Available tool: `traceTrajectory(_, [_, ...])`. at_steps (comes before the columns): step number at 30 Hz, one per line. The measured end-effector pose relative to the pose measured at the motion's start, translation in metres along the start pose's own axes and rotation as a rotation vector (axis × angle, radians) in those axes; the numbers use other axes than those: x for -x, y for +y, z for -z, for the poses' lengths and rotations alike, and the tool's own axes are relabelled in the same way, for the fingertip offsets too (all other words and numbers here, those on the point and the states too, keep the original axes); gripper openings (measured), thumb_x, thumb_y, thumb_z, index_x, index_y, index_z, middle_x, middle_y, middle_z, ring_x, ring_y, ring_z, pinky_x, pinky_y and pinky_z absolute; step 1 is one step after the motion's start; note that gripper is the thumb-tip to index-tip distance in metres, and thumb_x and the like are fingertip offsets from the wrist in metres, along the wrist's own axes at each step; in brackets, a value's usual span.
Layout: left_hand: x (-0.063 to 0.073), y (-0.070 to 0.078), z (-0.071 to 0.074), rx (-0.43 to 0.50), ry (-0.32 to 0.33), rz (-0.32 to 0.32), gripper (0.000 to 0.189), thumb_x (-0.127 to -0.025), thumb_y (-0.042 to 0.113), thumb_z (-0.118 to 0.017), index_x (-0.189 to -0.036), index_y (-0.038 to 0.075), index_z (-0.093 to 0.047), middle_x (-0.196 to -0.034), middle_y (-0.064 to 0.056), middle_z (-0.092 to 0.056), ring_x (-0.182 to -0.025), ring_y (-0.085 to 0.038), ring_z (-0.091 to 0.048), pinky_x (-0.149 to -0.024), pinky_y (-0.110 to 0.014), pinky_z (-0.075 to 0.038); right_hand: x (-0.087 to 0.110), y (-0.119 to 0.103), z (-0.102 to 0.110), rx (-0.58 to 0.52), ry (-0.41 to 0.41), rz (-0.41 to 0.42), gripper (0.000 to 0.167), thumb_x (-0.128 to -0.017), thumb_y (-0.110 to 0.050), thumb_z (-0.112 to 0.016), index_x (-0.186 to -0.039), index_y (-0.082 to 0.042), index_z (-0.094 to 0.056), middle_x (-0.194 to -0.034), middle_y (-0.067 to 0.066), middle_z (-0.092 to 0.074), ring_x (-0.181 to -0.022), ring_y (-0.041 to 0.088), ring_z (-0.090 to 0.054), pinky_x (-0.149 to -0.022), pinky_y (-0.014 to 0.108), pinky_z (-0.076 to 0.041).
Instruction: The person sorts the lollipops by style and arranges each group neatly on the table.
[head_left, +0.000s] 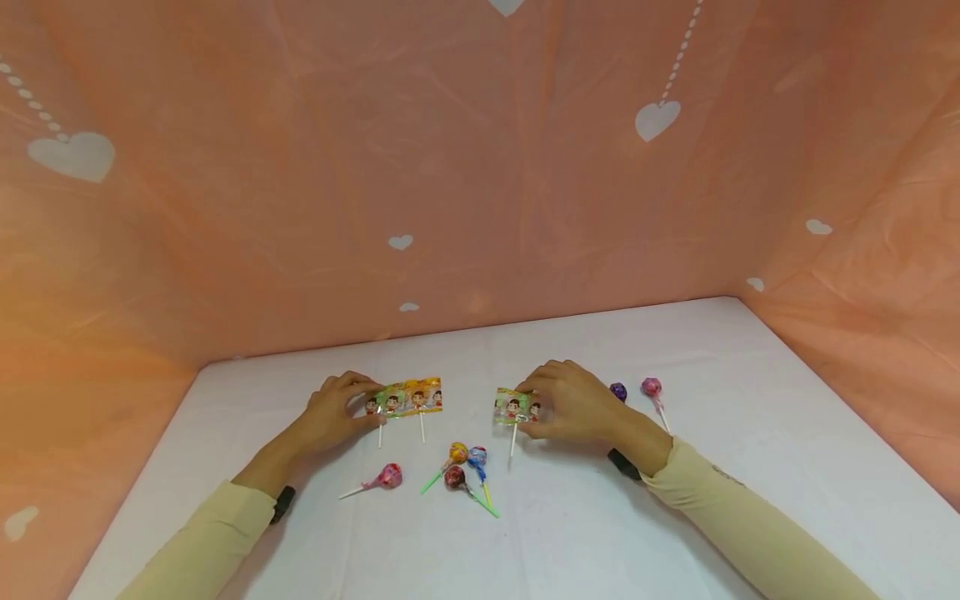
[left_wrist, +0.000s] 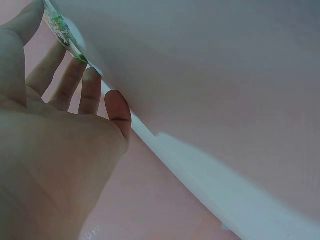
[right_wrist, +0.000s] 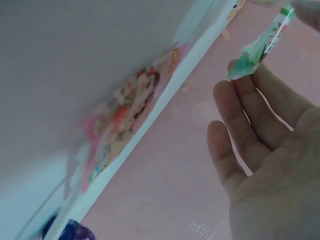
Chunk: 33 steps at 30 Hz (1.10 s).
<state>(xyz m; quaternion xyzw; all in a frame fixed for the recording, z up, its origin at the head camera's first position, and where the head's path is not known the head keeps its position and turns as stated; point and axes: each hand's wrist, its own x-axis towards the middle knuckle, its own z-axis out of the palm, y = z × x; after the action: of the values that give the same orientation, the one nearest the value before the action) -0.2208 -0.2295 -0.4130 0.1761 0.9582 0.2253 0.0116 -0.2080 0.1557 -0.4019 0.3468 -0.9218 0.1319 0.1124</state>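
My left hand [head_left: 333,410] pinches a green-wrapped flat lollipop [head_left: 392,402] between thumb and fingers. Directly to its right, an orange-wrapped lollipop [head_left: 420,397] overlaps it in the head view, both white sticks pointing down. With thumb and fingertips, my right hand [head_left: 576,404] grips another green-wrapped lollipop [head_left: 512,407], its stick also downward. The right wrist view shows that green wrapper [right_wrist: 257,50] edge-on. A pink-wrapped flat lollipop [right_wrist: 132,110] lies on the table near the right hand and is hidden in the head view.
Between the arms lie round lollipops: an orange one [head_left: 458,452], a blue one [head_left: 477,456] and a dark red one [head_left: 455,477]. A pink one [head_left: 390,476] lies left of them. Beyond the right wrist are a purple one [head_left: 618,391] and another pink one [head_left: 652,387]. Cloth walls surround the white table [head_left: 420,558].
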Motion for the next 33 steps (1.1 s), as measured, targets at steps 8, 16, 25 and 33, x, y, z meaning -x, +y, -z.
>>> traceTrajectory(8, [-0.001,-0.001,0.002,0.009,0.003,-0.01,0.05,-0.088,0.033,-0.074,-0.131,0.01,-0.063,-0.134,-0.015,-0.055,-0.124,-0.04,-0.045,-0.099,-0.063,-0.033,-0.006,0.002,-0.002,0.028,0.006,0.023,0.044,-0.079,-0.05,-0.075,-0.11,-0.018,-0.074,-0.107,-0.004,-0.072,-0.103,0.016,-0.063,-0.095,0.038,-0.05])
traceTrajectory(16, [-0.005,-0.003,0.001,0.001,0.012,-0.015,0.05,-0.088,0.033,-0.074,-0.131,0.011,-0.063,-0.135,-0.015,-0.054,-0.126,-0.041,-0.044,-0.099,-0.062,-0.033,-0.012,0.003,-0.002,0.038,0.021,0.045,0.045,-0.079,-0.05,-0.075,-0.111,-0.018,-0.074,-0.108,-0.004,-0.071,-0.105,0.017,-0.063,-0.094,0.038,-0.049])
traceTrajectory(25, [0.001,-0.005,0.001,-0.01,-0.008,-0.016,0.05,-0.088,0.034,-0.074,-0.131,0.011,-0.063,-0.136,-0.015,-0.055,-0.124,-0.039,-0.045,-0.096,-0.062,-0.034,-0.016,-0.006,-0.01,0.027,-0.006,0.048,0.046,-0.08,-0.051,-0.073,-0.113,-0.018,-0.074,-0.109,-0.004,-0.071,-0.106,0.016,-0.063,-0.095,0.037,-0.049])
traceTrajectory(33, [0.0,-0.002,-0.002,0.016,0.003,-0.028,0.05,-0.088,0.034,-0.074,-0.131,0.01,-0.064,-0.135,-0.013,-0.055,-0.124,-0.038,-0.045,-0.095,-0.06,-0.034,-0.02,-0.008,-0.01,0.072,-0.02,0.058,0.047,-0.081,-0.051,-0.073,-0.114,-0.018,-0.073,-0.111,-0.003,-0.071,-0.107,0.016,-0.062,-0.094,0.037,-0.049])
